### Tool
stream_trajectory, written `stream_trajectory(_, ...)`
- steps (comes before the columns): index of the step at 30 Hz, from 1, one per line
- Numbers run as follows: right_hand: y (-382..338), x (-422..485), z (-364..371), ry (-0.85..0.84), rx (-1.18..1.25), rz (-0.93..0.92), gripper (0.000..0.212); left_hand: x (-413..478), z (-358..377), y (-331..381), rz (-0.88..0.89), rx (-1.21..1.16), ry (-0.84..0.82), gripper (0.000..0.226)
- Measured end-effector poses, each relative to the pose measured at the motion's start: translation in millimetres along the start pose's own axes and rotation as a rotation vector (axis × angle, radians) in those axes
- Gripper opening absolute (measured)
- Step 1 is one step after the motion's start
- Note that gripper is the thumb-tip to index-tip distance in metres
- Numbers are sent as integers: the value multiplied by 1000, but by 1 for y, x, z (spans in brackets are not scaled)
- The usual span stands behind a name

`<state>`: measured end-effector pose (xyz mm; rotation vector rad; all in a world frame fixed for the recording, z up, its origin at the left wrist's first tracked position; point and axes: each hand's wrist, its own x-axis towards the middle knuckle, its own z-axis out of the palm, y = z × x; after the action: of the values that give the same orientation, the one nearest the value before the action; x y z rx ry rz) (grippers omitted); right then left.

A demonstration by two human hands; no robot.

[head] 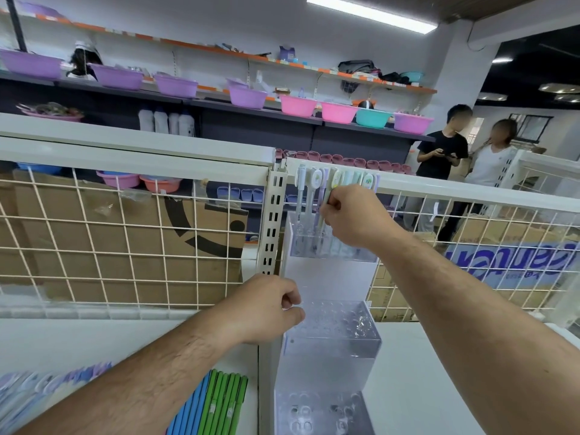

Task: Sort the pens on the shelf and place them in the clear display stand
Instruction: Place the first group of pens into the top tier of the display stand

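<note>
Right grip point(354, 221) seats a pale green pen point(330, 191) in the clear display stand point(329, 350)

The right grip pinches the pen upright, tip down, among the standing pens point(309, 196) in the top tier, near the shelf's point(423, 387) back edge. The left grip point(266, 309) clenches the stand's left wall, probably steadying it. Loose pens point(226, 400) lie front-to-back at the front edge, nearer the left grip.

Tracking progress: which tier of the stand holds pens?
The top tier, at the right hand; the middle tier and bottom tier show only empty holes.
</note>
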<state>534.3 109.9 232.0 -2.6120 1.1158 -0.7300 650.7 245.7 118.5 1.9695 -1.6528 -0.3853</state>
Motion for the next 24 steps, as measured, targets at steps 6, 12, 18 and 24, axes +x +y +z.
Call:
stream_trajectory(6,5,0,6,32,-3,35,40,1,1,-2,-2,2,5,27)
stream_trajectory(12,7,-27,10,107,-23,80,35,2,3,-2,-11,15,3,28)
stream_trajectory(18,11,-75,26,53,-69,-10,15,1,2,4,-11,56,-1,31)
stream_trajectory(24,29,-102,51,-104,-83,-28,31,-15,8,11,-50,50,120,13)
